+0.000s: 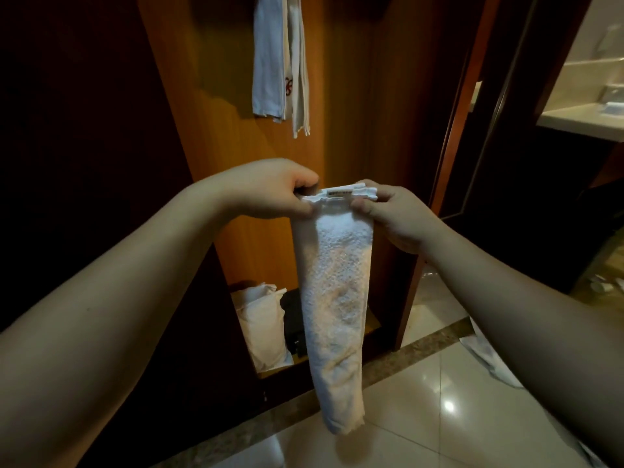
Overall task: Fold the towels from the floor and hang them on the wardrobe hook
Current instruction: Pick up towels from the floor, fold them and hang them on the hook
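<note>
left hand (270, 190) – pinches towel (337, 292) top corner | right hand (395, 214) – pinches other corner | towel hangs folded (narrow strip) before wardrobe (344, 96) | two towels (280, 59) hung above

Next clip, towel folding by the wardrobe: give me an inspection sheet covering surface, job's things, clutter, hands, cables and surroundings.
Surface: glossy pale tiled floor with a speckled stone border strip.
Job's things: white terry towel, folded narrow, hanging from both hands; white towels already hung high on the wooden wardrobe panel; white cloth on the floor at right.
Clutter: white bag and a dark box in the wardrobe's bottom compartment.
Hands: left hand and right hand pinch the towel's top edge.
Cables: nothing seen.
Surroundings: bathroom counter through the doorway at right.
</note>
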Tool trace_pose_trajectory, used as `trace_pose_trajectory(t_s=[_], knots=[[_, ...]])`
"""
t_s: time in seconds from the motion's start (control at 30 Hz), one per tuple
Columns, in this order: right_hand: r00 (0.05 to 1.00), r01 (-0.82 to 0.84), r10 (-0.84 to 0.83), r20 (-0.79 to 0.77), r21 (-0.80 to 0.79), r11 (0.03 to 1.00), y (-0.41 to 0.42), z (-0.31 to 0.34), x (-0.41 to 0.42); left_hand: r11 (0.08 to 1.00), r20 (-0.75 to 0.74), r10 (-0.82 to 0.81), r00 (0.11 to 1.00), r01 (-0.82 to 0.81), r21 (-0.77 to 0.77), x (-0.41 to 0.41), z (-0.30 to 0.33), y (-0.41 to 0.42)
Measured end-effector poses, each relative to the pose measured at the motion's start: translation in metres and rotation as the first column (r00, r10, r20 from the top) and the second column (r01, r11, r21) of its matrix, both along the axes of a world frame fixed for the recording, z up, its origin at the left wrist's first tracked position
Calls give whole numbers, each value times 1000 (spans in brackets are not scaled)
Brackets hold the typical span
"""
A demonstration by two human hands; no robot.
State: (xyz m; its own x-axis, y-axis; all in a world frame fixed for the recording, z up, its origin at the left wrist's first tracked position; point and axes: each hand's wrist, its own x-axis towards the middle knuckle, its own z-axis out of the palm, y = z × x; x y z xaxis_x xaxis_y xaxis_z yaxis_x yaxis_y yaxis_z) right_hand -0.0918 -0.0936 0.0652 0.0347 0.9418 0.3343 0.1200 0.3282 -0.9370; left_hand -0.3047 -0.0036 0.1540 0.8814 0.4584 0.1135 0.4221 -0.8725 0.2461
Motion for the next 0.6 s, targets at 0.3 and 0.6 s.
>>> trace_pose_trajectory(t_s=[0.3,0.6], knots=[[987,44,-29,-158,94,995,-7,25,-14,651,640,175,748,399,-645,-6,-30,-2],[913,144,-90,-398,108,984,1,51,-17,405,466,320,825,325,-854,3,-84,-4]])
